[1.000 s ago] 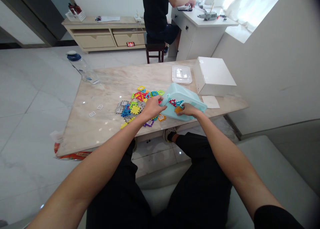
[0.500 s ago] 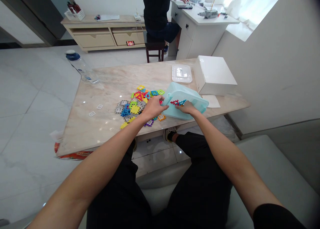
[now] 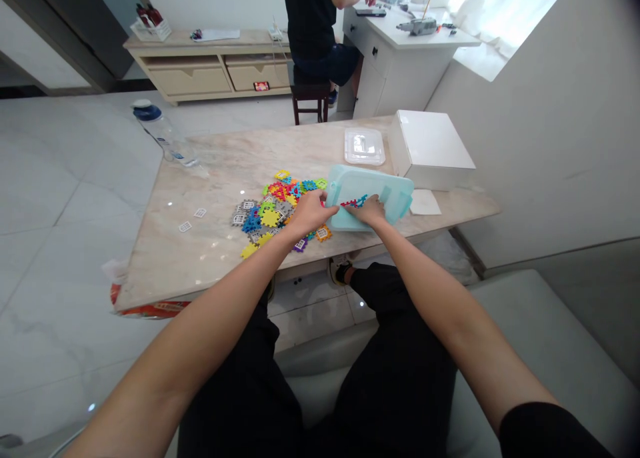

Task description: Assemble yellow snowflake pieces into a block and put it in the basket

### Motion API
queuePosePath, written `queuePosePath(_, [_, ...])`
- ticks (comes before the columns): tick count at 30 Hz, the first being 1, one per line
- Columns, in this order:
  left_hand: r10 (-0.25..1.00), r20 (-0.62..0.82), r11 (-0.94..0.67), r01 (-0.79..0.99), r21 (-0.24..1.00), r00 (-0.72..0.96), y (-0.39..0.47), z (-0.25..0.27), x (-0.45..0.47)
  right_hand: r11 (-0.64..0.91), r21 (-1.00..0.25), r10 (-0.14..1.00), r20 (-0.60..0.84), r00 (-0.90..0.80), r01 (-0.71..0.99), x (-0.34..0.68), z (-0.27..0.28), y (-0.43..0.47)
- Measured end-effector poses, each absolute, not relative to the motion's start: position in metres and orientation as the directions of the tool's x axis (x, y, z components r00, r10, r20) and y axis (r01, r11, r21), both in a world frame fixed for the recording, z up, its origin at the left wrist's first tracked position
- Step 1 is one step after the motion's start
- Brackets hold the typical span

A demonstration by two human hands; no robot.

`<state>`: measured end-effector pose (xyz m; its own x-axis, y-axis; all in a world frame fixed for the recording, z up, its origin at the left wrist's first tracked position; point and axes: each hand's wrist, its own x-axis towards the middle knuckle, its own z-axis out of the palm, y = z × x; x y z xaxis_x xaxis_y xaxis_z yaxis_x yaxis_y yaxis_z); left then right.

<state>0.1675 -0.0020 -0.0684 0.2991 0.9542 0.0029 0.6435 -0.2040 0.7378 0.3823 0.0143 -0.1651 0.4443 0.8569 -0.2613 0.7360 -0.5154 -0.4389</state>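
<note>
On the marble table [image 3: 210,258] we see a pale blue plastic box [image 3: 383,190] tipped onto its side near the front edge, a few red and blue puzzle pieces [image 3: 353,202] still inside. Our left hand [image 3: 311,213] grips its rim and our right hand [image 3: 371,211] reaches into its mouth, fingers on the pieces. A pile of coloured pieces [image 3: 273,211] lies just left, an empty clear tray [image 3: 364,146] behind.

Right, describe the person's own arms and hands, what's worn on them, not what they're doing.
Both forearms are bare from hand to above the elbow. The left hand and the right hand wear no gloves, and no rings, watch or bands show. A black short sleeve shows at the right upper arm; the left arm's sleeve is out of view.
</note>
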Motion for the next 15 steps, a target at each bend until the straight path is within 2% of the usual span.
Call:
queuePosePath(5, [0.963, -0.040, -0.136, 0.613, 0.778, 0.265, 0.002, -0.076, 0.164, -0.551, -0.430, 0.833, -0.324, 0.448, 0.715, 0.379, -0.158, 0.019])
queuePosePath(9, [0.966, -0.061, -0.098, 0.574, 0.813, 0.251, 0.002, -0.079, 0.160, -0.515, -0.461, 0.852, -0.367, 0.373, 0.722, 0.379, -0.157, 0.019])
queuePosePath(15, [0.968, -0.103, -0.028, 0.507, 0.861, 0.230, 0.004, -0.083, 0.156, -0.404, -0.527, 0.910, -0.312, 0.272, 0.748, 0.380, -0.159, 0.017])
